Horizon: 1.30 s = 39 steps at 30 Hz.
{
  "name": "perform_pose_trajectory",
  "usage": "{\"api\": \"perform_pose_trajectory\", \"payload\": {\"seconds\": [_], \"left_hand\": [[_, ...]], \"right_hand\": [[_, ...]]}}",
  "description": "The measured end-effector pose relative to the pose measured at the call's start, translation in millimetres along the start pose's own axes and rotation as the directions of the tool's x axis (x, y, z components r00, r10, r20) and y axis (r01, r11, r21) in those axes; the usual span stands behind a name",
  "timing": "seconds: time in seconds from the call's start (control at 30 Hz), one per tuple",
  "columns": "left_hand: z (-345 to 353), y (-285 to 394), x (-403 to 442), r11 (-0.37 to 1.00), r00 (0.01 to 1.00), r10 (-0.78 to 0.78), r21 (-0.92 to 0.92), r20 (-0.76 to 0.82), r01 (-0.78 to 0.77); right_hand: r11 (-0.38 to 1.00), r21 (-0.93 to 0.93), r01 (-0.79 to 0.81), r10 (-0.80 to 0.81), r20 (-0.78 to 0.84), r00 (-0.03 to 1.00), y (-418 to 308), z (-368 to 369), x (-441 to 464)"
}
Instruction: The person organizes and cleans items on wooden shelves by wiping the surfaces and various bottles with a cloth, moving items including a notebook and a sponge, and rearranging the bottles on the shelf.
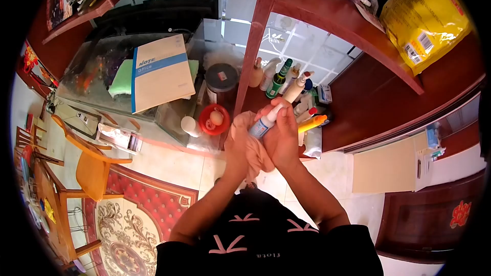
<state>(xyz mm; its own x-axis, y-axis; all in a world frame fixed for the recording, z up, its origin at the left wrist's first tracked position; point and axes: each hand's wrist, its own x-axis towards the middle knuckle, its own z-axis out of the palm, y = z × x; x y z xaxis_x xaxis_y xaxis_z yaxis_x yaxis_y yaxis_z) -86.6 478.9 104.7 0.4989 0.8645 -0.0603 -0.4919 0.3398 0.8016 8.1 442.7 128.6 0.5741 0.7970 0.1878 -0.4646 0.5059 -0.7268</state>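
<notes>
A small white bottle point(263, 124) with a blue label is held between my two hands, tilted up to the right. My right hand point(284, 140) is closed around its upper part. My left hand point(238, 145) is closed on a pinkish cloth point(259, 153), which lies against the bottle's lower end and hangs below it. Just beyond my hands several bottles stand on the shelf, among them a green bottle point(279, 79) and a cream pump bottle point(295, 90). A yellow-orange tube point(312, 123) is close by on the right.
Left of my hands are a red bowl point(223, 128), a white round container point(190, 125), a dark-lidded jar point(222, 77) and a notebook point(162, 75) on a glass tank. A yellow bag point(424, 20) sits on the upper right shelf. A wooden chair point(93, 174) stands lower left.
</notes>
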Motion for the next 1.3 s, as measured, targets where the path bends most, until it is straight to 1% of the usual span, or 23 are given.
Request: {"api": "perform_pose_trajectory", "payload": {"seconds": [0.03,0.07,0.1,0.13,0.17,0.2,0.23,0.3,0.33,0.4,0.47,0.57,0.6,0.67,0.7,0.77,0.83,0.9,0.97,1.03,1.13,1.17,1.3], "left_hand": [[-9.2,-2.0,0.7,0.968,0.989,-0.130,-0.209,0.070,0.142],[-24.9,-5.1,4.7,0.873,0.957,-0.236,-0.396,0.166,0.284],[-32.3,-6.8,8.3,0.723,0.907,-0.312,-0.549,0.283,0.420],[-22.1,4.9,4.5,0.681,0.922,-0.290,-0.622,0.255,0.386],[-5.8,17.2,0.3,0.993,0.983,-0.034,-0.109,0.179,0.054],[15.1,30.9,-3.3,0.838,0.940,0.222,0.443,0.258,-0.319],[24.1,36.7,-6.7,0.292,0.817,0.356,0.776,0.454,-0.559],[6.2,7.3,-9.0,0.616,0.896,0.290,0.651,0.338,-0.444],[-5.3,-12.0,-9.3,0.747,0.925,0.247,0.551,0.290,-0.372],[-6.6,-4.7,-13.6,0.839,0.961,0.103,0.496,0.258,-0.224],[-4.8,2.3,-20.5,0.842,0.962,0.049,0.508,0.268,-0.184],[-10.6,-4.8,-32.3,0.806,0.954,0.047,0.553,0.295,-0.210],[-13.9,-7.5,-35.2,0.782,0.951,0.042,0.582,0.307,-0.223],[-20.0,-11.4,-37.0,0.762,0.940,-0.048,0.620,0.338,-0.185],[-20.7,-12.5,-37.3,0.749,0.932,-0.097,0.642,0.349,-0.162],[-14.6,-12.8,-37.6,0.799,0.943,-0.044,0.579,0.329,-0.165],[-13.3,-15.1,-35.5,0.841,0.947,-0.008,0.515,0.321,-0.167],[-12.3,-14.1,-34.2,0.819,0.945,-0.007,0.544,0.327,-0.182],[-11.9,-13.6,-35.5,0.811,0.943,-0.016,0.556,0.333,-0.183],[-9.3,-15.9,-39.5,0.818,0.940,-0.031,0.549,0.339,-0.171],[-10.1,-20.6,-43.9,0.807,0.931,0.028,0.542,0.363,-0.235],[-13.7,-22.4,-43.5,0.797,0.932,0.015,0.558,0.363,-0.230],[-19.9,-23.5,-38.9,0.778,0.937,0.003,0.588,0.349,-0.221]], "right_hand": [[0.998,0.057,-0.023,0.024,-0.026,0.999,-5.2,1.2,1.3],[0.993,0.114,-0.042,0.047,-0.047,0.998,-10.1,0.6,2.8],[0.997,0.065,-0.040,0.042,-0.018,0.999,-14.4,-2.3,4.2],[0.999,0.018,-0.036,0.036,0.010,0.999,-18.2,-5.3,5.3],[0.999,-0.029,-0.033,0.034,0.037,0.999,-19.5,-7.2,5.4],[0.988,-0.151,-0.038,0.036,-0.020,0.999,-12.5,-9.0,3.9],[0.965,-0.261,-0.004,-0.001,-0.022,1.000,-7.1,-6.2,-0.2],[0.879,-0.471,0.068,-0.076,0.002,0.997,1.2,-0.6,-3.7],[0.895,-0.444,0.040,-0.037,0.015,0.999,1.3,2.2,-6.0],[0.919,-0.393,0.018,0.003,0.052,0.999,-5.3,9.1,-12.7],[0.915,-0.403,0.015,0.009,0.056,0.998,-14.7,11.5,-10.8],[0.880,-0.463,0.106,-0.080,0.076,0.994,-33.5,10.8,0.1],[0.859,-0.482,0.173,-0.145,0.095,0.985,-49.2,17.4,2.1],[0.856,-0.403,0.323,-0.277,0.170,0.946,-80.2,29.0,6.7],[0.828,-0.382,0.411,-0.354,0.213,0.910,-97.9,37.6,9.2],[0.663,-0.375,0.648,-0.563,0.322,0.762,-134.6,53.4,21.7],[0.594,-0.314,0.741,-0.653,0.350,0.672,-176.5,73.0,39.5],[0.489,-0.291,0.822,-0.711,0.413,0.569,-216.6,88.6,65.6],[0.530,-0.304,0.792,-0.742,0.286,0.606,-239.4,104.8,94.6],[0.478,-0.392,0.786,-0.748,0.287,0.599,-249.1,102.2,129.9],[0.473,-0.500,0.726,-0.697,0.291,0.655,-245.4,88.8,154.0],[0.462,-0.541,0.703,-0.682,0.290,0.671,-243.5,86.9,157.1],[0.571,-0.534,0.623,-0.621,0.216,0.754,-247.2,84.1,156.5]]}}
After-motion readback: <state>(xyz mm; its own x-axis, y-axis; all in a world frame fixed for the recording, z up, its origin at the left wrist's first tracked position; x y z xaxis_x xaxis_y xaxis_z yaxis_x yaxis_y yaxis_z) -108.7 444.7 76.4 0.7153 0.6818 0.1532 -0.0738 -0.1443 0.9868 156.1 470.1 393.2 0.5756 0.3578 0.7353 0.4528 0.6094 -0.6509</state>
